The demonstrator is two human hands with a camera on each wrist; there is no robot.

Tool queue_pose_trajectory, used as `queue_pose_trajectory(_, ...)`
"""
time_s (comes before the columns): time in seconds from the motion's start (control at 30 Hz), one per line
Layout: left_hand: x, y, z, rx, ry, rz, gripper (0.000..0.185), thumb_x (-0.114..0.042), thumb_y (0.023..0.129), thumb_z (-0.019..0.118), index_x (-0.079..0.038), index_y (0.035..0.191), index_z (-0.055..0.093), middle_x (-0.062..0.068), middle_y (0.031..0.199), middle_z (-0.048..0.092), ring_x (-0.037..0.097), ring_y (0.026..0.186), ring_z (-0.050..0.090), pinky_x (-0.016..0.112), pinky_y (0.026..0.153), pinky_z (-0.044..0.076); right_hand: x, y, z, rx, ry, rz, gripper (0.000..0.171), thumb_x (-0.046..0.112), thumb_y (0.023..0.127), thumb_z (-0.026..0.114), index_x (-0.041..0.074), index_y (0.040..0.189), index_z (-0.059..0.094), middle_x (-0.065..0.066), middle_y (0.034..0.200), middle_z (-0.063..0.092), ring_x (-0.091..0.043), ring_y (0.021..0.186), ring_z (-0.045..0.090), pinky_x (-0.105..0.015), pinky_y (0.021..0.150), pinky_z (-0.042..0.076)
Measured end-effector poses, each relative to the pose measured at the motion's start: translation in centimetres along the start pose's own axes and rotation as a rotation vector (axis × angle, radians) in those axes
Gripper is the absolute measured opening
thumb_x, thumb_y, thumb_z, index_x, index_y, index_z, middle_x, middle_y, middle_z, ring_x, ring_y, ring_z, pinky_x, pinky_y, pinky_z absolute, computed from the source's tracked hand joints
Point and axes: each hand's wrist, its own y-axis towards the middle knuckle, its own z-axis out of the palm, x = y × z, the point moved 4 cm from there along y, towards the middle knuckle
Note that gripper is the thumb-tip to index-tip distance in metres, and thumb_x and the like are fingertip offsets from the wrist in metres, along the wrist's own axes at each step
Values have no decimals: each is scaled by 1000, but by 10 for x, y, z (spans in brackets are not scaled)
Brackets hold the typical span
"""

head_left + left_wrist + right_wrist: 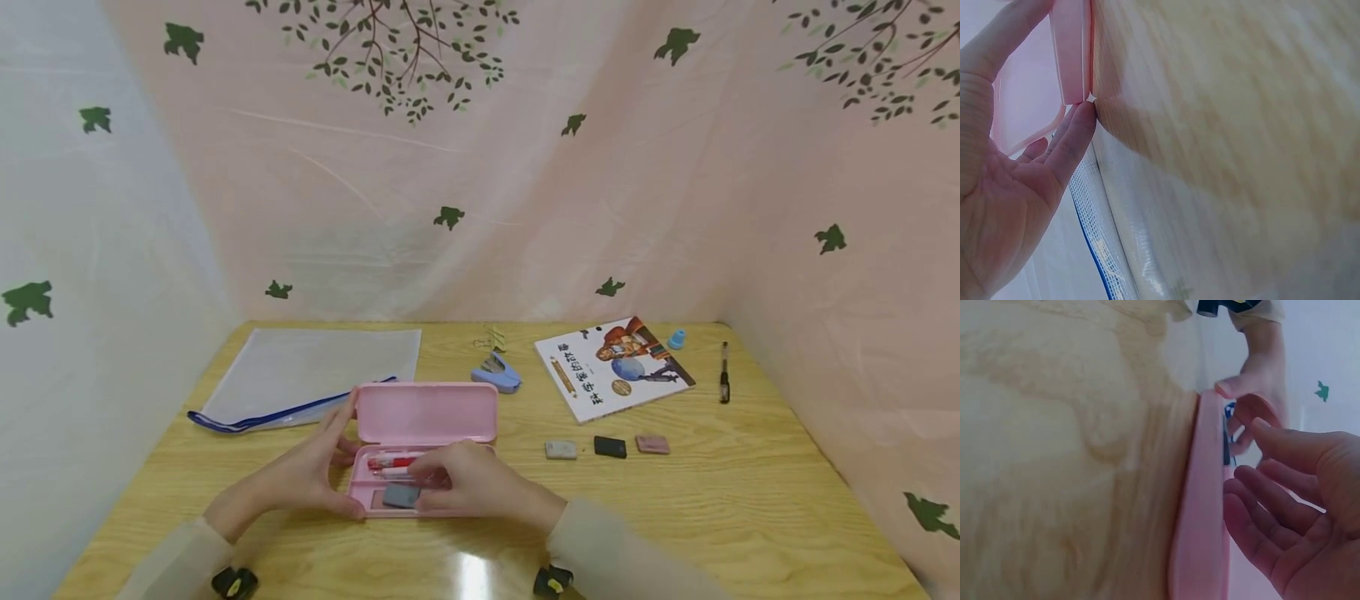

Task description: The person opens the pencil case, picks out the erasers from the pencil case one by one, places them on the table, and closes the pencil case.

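Pink pencil case [393, 513] lay on the table [675, 517], lid [427, 412] back, left hand [296, 483] spread against its left side, right hand [476, 482] curved loosely over it (relaxed, slightly spread), gray block [401, 496] inside

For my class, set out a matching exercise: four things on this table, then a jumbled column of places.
1. Open pink plastic pencil case
2. Light-blue stapler
3. Small flat black rectangular block
4. Slim black-and-clear pen

A. Nearest the wood-grain table's right edge
B. Touched by the person's left hand
C. Between a grey block and a reddish one
D. Just in front of the gold binder clip

Pairs: 1-B; 2-D; 3-C; 4-A
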Motion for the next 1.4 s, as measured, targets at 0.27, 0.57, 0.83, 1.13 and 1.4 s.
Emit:
queue_pose_trajectory(0.27, 0, 0, 1, -1, 6, -11, 147, -44, 67, 95, -33, 160, -18, 13, 158, 17, 19, 114, 60, 39, 100, 53, 5, 6, 11, -4, -27, 41, 33, 19, 86, 83, 10, 117, 76, 12, 87, 68, 2, 69, 54, -10, 61, 46)
queue_pose_trajectory(0.57, 0, 0, 1, -4, -2, -3, 146, -41, 68, 95, -32, 161, -17, 13, 157, 18, 21, 114, 60, 38, 99, 54, 6, 6, 15, -10, -70, 74, 34, 19, 85, 84, 12, 117, 76, 14, 88, 68, 0, 72, 56, -10, 64, 46)
queue_pose_trajectory(0.83, -1, 0, 1, 2, -6, 12, 146, -41, 68, 95, -31, 160, -18, 16, 157, 18, 23, 115, 59, 38, 98, 54, 7, 10, 19, -38, -140, 79, 34, 23, 82, 87, 15, 114, 78, 18, 82, 64, 2, 69, 53, -10, 60, 42)
queue_pose_trajectory(1.13, 1, 0, 1, 6, -5, -22, 148, -42, 66, 96, -34, 160, -18, 11, 158, 18, 20, 116, 59, 35, 99, 53, 7, 12, 20, -40, -151, 75, 34, 21, 82, 86, 15, 115, 78, 18, 85, 66, 2, 71, 55, -10, 62, 43)
queue_pose_trajectory(1.4, -2, 0, -1, 12, -14, -2, 144, -40, 70, 94, -27, 161, -17, 15, 157, 17, 23, 116, 58, 39, 98, 54, 7, 13, 20, -46, -172, 57, 33, 19, 82, 85, 17, 113, 78, 19, 85, 65, 4, 70, 51, -10, 60, 40)
